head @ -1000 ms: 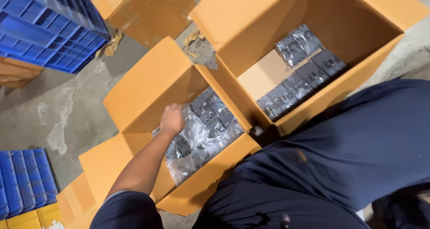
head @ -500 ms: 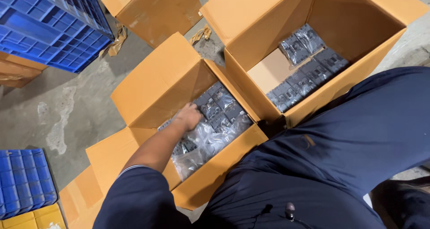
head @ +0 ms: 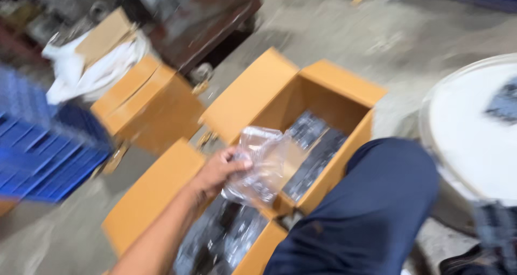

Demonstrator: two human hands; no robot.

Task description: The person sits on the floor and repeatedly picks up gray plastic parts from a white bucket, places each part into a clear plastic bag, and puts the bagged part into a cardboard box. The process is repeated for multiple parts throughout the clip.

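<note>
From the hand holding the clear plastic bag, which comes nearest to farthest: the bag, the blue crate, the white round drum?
1. Clear plastic bag: gripped in the left hand.
2. Blue crate: far left.
3. White round drum: far right edge.

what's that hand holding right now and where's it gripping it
The left hand holds a clear crinkled plastic bag, pinched at its left edge. The right hand is out of view.
</note>
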